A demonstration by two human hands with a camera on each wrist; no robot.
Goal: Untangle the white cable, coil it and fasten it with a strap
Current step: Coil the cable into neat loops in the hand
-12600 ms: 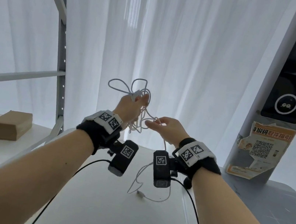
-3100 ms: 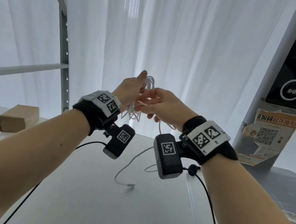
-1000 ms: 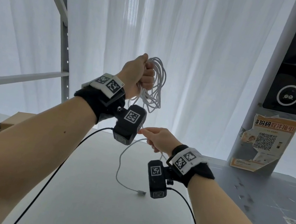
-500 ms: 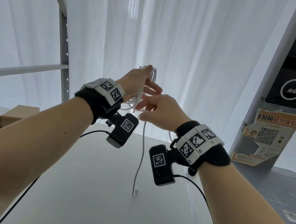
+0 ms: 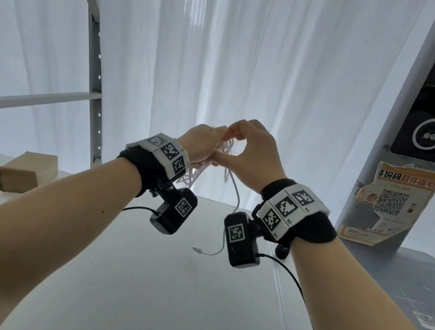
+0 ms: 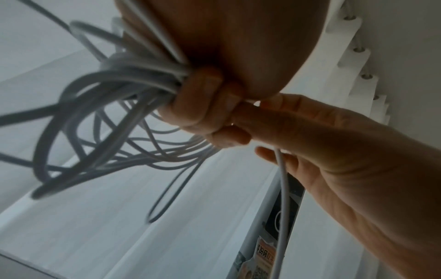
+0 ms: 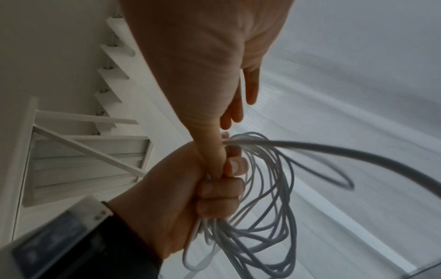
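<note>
My left hand [image 5: 202, 142] grips a bundle of white cable [image 5: 195, 174] loops in its fist, held up above the table. The coil [image 7: 260, 217] hangs below that fist [image 7: 190, 198] in several loose loops [image 6: 100, 117]. My right hand [image 5: 249, 152] touches the left hand and pinches the cable's free strand [image 6: 282, 188] between thumb and forefinger at the top of the bundle. That free tail [image 5: 233, 201] drops to the table, where its plug end [image 5: 197, 250] lies. I see no strap.
A white table [image 5: 150, 296] lies below my hands, a grey table [image 5: 391, 281] adjoining on the right. Cardboard boxes [image 5: 23, 175] sit at the left by a metal shelf frame [image 5: 95, 65]. A kiosk with a poster [image 5: 392, 204] stands at right. White curtains [image 5: 256, 57] hang behind.
My right hand has brought another length of the free strand up to the left fist, adding to the coil. The hanging tail is shorter and its plug end now lies on the table.
</note>
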